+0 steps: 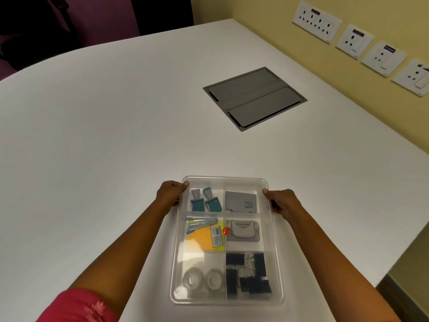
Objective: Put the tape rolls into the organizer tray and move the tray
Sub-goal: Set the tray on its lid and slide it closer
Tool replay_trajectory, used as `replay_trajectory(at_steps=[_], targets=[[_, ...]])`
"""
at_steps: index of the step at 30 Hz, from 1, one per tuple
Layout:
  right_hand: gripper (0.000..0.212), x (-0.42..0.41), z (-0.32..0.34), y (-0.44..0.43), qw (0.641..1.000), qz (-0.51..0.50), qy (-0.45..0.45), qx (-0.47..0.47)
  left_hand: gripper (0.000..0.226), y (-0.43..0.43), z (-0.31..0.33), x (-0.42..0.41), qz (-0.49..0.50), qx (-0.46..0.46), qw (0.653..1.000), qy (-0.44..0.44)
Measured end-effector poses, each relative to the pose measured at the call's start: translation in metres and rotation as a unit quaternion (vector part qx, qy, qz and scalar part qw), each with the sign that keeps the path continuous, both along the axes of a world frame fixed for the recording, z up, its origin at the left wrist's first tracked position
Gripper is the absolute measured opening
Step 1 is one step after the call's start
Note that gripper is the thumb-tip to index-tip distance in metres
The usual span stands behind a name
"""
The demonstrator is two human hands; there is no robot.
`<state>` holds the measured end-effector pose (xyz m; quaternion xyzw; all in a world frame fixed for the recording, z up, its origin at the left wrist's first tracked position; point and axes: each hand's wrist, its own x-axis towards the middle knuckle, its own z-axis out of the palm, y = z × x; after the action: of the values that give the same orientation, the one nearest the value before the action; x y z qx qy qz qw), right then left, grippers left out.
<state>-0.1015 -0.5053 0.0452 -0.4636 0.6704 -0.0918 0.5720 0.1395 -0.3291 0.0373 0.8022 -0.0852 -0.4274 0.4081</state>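
White tabletop (pixel 116 135) stretches wide, with a grey hatch (pixel 255 98) set into it at far right. Left hand (pixel 169 194) and right hand (pixel 282 202) are each closed on the far side edges of the clear tray (pixel 228 179), which sits at the near edge. Two clear tape rolls (pixel 203 278) lie in its near-left compartment. The person should keep the tray level and move both hands evenly, so the loose contents stay put.

bare forearms and bare hands, left hand (pixel 170 194), right hand (pixel 282 202); pink-red sleeve (pixel 86 306) with a pale woven motif, possibly leaf-shaped.
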Motion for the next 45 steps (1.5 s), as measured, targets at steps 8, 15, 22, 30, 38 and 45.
replay_trajectory(at_steps=[8, 15, 22, 30, 38, 45], targets=[[0.019, 0.011, -0.015, -0.024, 0.989, -0.038, -0.092, 0.107, 0.048, -0.026, -0.016, 0.021, 0.038, 0.025, 0.997, 0.062], [0.018, 0.014, -0.018, -0.035, 0.984, -0.027, -0.069, 0.162, 0.032, -0.036, -0.027, 0.025, -0.011, 0.083, 0.996, -0.042], [0.012, 0.028, -0.002, -0.037, 0.995, 0.005, -0.030, 0.091, 0.034, -0.035, -0.024, 0.025, 0.001, 0.075, 0.995, -0.060], [0.030, 0.042, -0.001, -0.043, 0.994, -0.011, 0.002, 0.105, 0.033, -0.033, -0.025, 0.026, 0.047, 0.052, 0.997, -0.043], [0.030, 0.036, 0.002, -0.031, 0.997, -0.045, -0.010, 0.055, 0.033, -0.026, -0.020, 0.013, 0.029, 0.020, 0.989, -0.142], [0.023, 0.007, -0.001, 0.022, 0.990, -0.001, 0.080, -0.112, 0.038, 0.027, -0.018, -0.035, 0.013, 0.024, 0.982, -0.185]])
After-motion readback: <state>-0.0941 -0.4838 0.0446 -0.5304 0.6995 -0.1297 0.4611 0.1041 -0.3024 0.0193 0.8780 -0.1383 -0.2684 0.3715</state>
